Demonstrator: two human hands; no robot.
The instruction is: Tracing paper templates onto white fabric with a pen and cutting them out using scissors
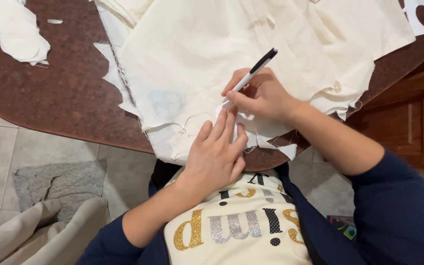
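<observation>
1. The right hand (pixel 261 95) holds a slim white pen with a black cap (pixel 251 76), fingers pinched narrowly round its barrel, tip down on a small white paper cut-out (pixel 231 118).
2. The left hand (pixel 217 152) lies flat, fingers together, pressing the cut-out — it holds nothing.
3. The cut-out rests on a frayed cream cotton cloth (pixel 212 49) at the near edge of the dark reddish-brown stone surface (pixel 50 93).
4. A folded white cloth (pixel 15 29) sits at the far left corner — well apart.

No packages, labels, signs or screens show anywhere in the view.
</observation>
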